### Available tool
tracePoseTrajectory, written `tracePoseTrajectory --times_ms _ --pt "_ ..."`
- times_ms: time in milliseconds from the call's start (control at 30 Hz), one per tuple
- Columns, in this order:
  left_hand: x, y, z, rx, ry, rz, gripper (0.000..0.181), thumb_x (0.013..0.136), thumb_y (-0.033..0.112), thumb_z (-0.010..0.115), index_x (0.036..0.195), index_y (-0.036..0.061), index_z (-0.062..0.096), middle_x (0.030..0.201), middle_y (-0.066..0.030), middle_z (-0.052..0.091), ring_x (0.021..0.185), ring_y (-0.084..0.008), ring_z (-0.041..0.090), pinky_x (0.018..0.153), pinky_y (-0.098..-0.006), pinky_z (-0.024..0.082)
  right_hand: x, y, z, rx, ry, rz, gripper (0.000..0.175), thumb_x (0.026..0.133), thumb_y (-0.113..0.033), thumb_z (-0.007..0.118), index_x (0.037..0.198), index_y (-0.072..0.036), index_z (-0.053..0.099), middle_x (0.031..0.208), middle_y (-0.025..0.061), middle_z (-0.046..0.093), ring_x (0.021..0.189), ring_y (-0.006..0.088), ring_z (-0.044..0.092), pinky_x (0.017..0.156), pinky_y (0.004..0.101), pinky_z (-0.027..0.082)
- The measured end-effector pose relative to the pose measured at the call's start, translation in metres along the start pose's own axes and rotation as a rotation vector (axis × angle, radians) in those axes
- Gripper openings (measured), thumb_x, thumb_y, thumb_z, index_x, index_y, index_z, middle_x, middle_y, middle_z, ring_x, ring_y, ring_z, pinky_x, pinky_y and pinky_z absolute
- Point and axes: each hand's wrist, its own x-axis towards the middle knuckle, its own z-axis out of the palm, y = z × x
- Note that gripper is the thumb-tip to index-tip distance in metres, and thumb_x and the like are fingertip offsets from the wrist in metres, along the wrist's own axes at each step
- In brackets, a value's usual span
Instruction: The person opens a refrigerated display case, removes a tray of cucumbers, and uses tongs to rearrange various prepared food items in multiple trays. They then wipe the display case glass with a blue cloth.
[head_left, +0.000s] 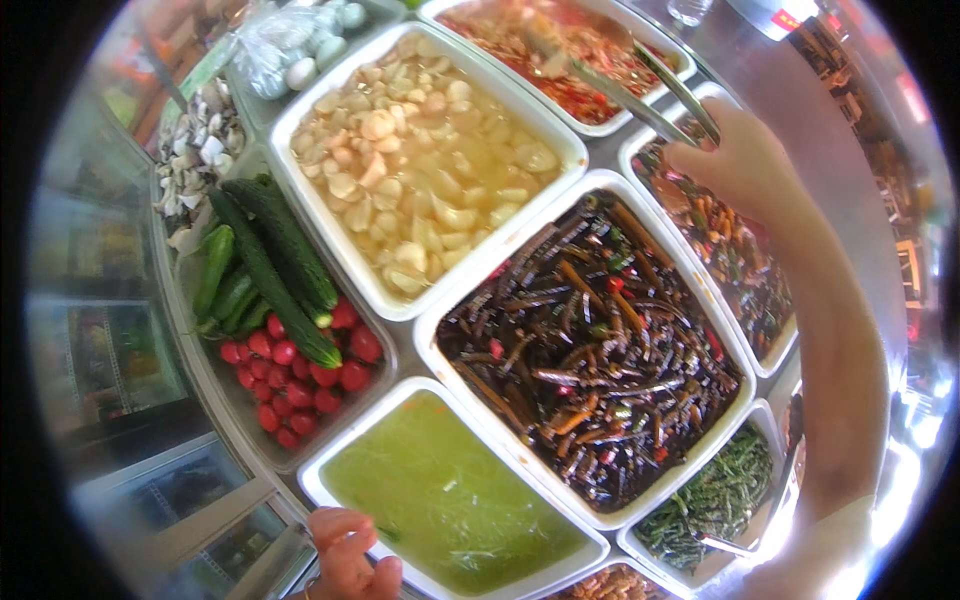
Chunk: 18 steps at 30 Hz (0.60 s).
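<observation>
My right hand (731, 157) grips the handle end of metal tongs (630, 97), whose two arms stand apart. Blurred tong tips reach over a white tray of red, chili-coated food (487, 30); whether they pinch a piece cannot be told. Beneath the hand lies a tray of dark mixed pickles (720, 225), partly covered by the forearm. My left hand (349, 559), fingers half curled and apart with nothing visible in them, hovers by the corner of a white tray of pale green liquid (450, 495). A tray of dark pickled strips in brown liquid (600, 352) sits between the hands.
Peeled garlic cloves in liquid fill another tray (420, 180). Left of it, a clear bin holds cucumbers (270, 255) and red radishes (300, 375). Eggs (322, 56) and a plastic bag (270, 45) are farther back. Green strips (712, 487) lie near a metal utensil (724, 544).
</observation>
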Motion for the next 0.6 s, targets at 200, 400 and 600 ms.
tracePoseTrajectory --times_ms 200,400,600 --pt "-0.050 -0.059 -0.022 0.309 -0.034 0.103 0.066 0.093 0.044 0.060 0.138 -0.0015 0.043 0.141 -0.0263 0.044 0.128 -0.0435 0.042 0.111 -0.0591 0.031 0.020 -0.011 0.004 -0.275 0.048 -0.075 0.036 0.078 -0.028 0.066 0.103 -0.002 0.065 0.091 0.0212 0.067 0.092 0.0396 0.065 0.081 0.0511 0.050" --pt "-0.084 -0.055 -0.006 0.296 -0.026 0.030 0.085 0.096 0.060 0.049 0.151 -0.0031 0.032 0.149 -0.0287 0.039 0.139 -0.0446 0.036 0.116 -0.0600 0.023 0.024 -0.014 -0.021 -0.175 -0.018 -0.063 0.033 0.084 -0.026 0.064 0.107 -0.002 0.067 0.097 0.0207 0.069 0.095 0.0363 0.067 0.085 0.0481 0.052" --pt "-0.105 -0.080 -0.004 0.252 -0.032 0.092 0.096 0.094 0.069 0.040 0.156 -0.0020 0.017 0.157 -0.0289 0.028 0.147 -0.0444 0.024 0.117 -0.0660 0.010 0.029 0.000 -0.027 -0.394 0.331 -0.372 0.037 0.081 -0.025 0.065 0.109 -0.001 0.068 0.105 0.0197 0.069 0.097 0.0384 0.066 0.087 0.0480 0.051"
